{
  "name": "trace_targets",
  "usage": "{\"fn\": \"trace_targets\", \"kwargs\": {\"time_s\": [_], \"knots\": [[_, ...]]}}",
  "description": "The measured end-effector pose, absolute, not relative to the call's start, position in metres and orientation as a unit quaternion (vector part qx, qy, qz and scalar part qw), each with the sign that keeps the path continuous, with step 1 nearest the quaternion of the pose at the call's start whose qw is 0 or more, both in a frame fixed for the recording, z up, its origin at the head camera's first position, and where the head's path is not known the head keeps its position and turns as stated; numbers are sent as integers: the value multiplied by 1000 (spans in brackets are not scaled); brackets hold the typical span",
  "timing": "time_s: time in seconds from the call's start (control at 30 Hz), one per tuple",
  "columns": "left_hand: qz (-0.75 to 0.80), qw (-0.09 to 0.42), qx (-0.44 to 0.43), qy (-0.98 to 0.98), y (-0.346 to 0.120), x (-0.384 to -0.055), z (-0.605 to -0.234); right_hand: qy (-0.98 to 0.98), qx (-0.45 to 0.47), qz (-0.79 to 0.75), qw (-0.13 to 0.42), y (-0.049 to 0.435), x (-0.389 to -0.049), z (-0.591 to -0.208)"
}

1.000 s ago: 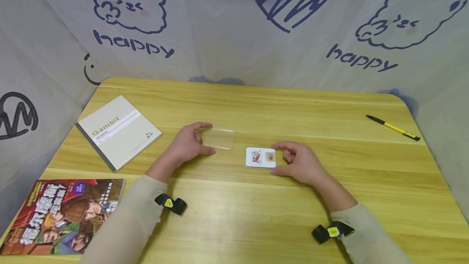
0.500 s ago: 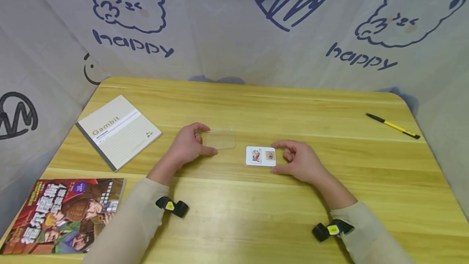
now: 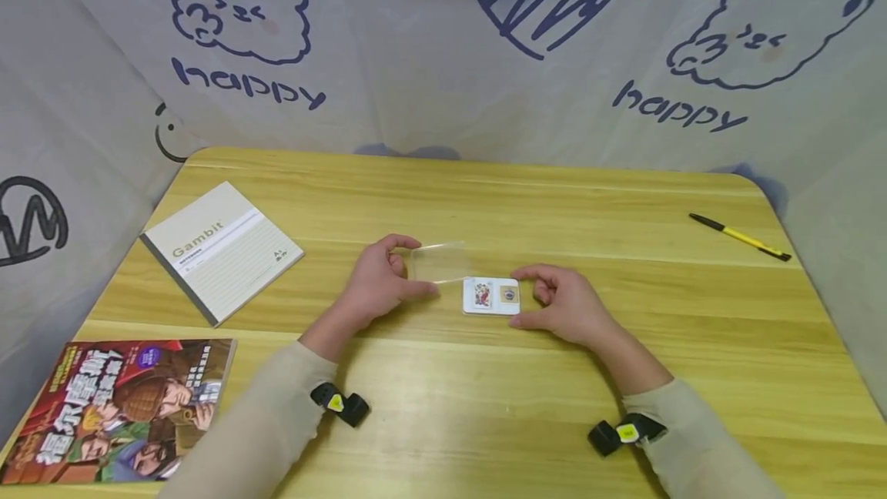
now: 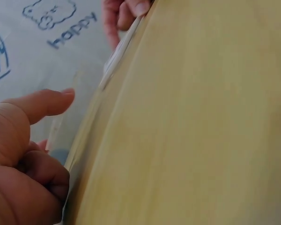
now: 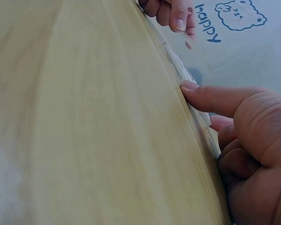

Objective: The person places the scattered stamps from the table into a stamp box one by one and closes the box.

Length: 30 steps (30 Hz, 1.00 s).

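Note:
My left hand (image 3: 377, 281) pinches a clear rectangular plastic lid (image 3: 440, 262) by its left end, thumb at the near edge and a finger at the far edge. In the left wrist view the lid (image 4: 62, 123) stands tilted above the table. Right of it lies a flat white case (image 3: 491, 308) holding two small pictures, one a colourful figure and one tan with a round emblem. The lid's lower right corner overlaps the case's left corner in the head view. My right hand (image 3: 570, 308) grips the case's right end between thumb and finger.
A Gambit notebook (image 3: 225, 252) lies at the left of the wooden table (image 3: 443, 422), with a colourful comic-style book (image 3: 132, 410) nearer. A yellow and black pen (image 3: 740, 237) rests at the far right. A white cloth (image 3: 416, 60) with drawings hangs behind.
My left hand has moved right with the clear lid, which now tilts and reaches the white case's left corner. The right hand and the case have stayed in place.

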<state>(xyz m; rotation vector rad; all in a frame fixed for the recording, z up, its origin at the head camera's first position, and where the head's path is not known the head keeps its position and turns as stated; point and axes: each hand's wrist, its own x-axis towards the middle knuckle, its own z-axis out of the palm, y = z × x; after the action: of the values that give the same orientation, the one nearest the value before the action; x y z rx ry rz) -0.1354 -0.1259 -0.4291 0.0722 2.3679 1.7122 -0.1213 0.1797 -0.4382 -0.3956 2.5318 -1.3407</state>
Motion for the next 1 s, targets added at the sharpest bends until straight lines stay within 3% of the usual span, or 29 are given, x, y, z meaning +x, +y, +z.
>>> {"fn": "trace_targets", "kwargs": {"time_s": [0.4, 1.0], "knots": [[590, 98, 64, 799, -87, -128, -429, 869, -142, -458, 122, 178, -124, -437], [506, 127, 99, 847, -65, -122, -430, 869, -142, -459, 116, 181, -123, -440]]}}
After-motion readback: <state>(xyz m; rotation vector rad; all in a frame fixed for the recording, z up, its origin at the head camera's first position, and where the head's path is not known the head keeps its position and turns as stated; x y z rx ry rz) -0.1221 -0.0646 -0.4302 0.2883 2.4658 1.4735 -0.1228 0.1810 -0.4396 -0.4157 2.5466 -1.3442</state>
